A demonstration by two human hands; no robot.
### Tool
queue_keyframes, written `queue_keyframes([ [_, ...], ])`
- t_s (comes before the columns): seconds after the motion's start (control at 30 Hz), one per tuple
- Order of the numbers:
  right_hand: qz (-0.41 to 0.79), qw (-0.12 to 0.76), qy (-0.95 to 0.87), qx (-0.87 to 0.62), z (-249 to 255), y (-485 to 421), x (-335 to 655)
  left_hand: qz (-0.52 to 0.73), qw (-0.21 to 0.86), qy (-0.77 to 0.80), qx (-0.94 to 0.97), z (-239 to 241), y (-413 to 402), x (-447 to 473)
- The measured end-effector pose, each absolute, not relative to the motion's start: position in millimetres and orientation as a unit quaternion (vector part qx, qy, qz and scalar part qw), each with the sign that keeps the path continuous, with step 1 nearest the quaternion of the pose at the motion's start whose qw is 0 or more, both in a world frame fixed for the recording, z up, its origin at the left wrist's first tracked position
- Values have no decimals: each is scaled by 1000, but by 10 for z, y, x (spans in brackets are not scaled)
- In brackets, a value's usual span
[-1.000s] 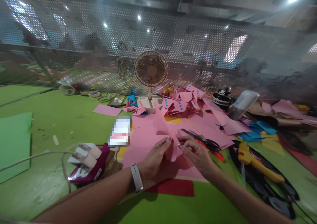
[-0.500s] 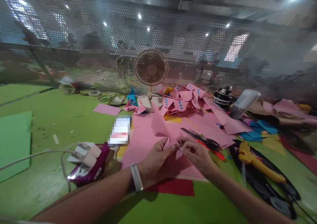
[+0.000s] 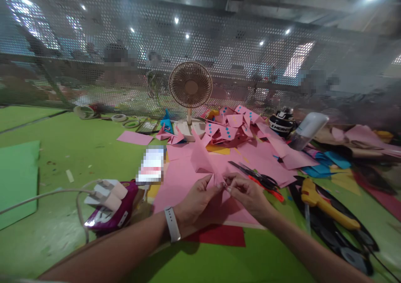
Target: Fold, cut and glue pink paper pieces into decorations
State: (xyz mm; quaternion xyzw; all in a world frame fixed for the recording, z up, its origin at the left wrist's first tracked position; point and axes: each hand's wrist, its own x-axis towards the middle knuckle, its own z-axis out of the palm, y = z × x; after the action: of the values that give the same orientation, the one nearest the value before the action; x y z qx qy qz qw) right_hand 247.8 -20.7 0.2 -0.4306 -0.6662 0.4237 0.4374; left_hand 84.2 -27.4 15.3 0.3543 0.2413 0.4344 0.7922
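Observation:
Between my two hands stands a folded piece of pink paper, its pointed flap rising away from me. My left hand, with a pale watch strap at the wrist, pinches its near end between thumb and fingers. Close against those fingertips, my right hand pinches the same folded paper from the other side. Flat pink sheets lie beneath both hands, and a red sheet shows below them. Just beyond my right hand lie scissors with black and orange handles. The exact fold at my fingertips is hidden.
A small fan stands at the back beside a heap of folded pink pieces. On the right lies a yellow-handled glue gun. A phone and a purple power strip with plugs are on the left.
The view has shifted very slightly. Both hands keep their pinch on the folded pink paper, with only a tiny movement of the fingertips.

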Motion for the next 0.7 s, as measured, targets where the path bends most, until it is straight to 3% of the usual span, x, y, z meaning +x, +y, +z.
queue_keyframes([
  [0.7,396,421,-691,-434,22,-238,2449,447,789,244,345,166,-286,866],
])
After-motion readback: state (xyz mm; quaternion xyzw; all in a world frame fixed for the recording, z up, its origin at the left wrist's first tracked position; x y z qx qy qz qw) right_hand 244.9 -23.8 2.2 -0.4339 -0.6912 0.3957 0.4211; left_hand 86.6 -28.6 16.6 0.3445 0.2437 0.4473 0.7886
